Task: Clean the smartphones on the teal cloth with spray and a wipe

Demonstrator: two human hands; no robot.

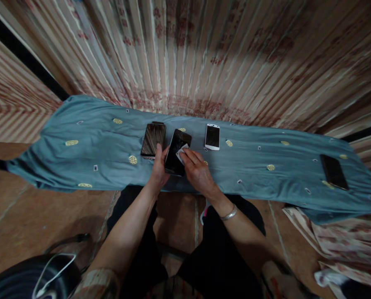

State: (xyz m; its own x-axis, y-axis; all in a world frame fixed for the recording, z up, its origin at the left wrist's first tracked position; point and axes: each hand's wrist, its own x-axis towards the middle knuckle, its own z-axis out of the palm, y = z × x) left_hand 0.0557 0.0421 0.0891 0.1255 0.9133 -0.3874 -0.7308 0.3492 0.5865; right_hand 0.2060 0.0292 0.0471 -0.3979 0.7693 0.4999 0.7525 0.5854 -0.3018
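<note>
- Holds the black phone (173, 160) in the left hand (160, 169), gripped along its left edge, screen up and slightly tilted.
- Pinches a small white wipe (180, 154) in the fingertips of the right hand (199, 170), pressed against the right part of the screen.
- Works at the near side of the blue sheet (254, 143), a little left of its middle; cannot tell about contact between phone and sheet.
- Looks like the wiping step, probably partway through, judging by the wipe on the glass; cannot judge the amount left to wipe.
- Calls next, most likely, for a steady left grip and light strokes over the far end and left side of the glass, then perhaps a turn to the back.
- Just to the left, near the left hand, what looks like a stack of dark phones (153, 140); needs care against a knock.
- Farther right, on the far side, a white phone (212, 137); near the right end, well apart from both hands, another dark phone (334, 171).
</note>
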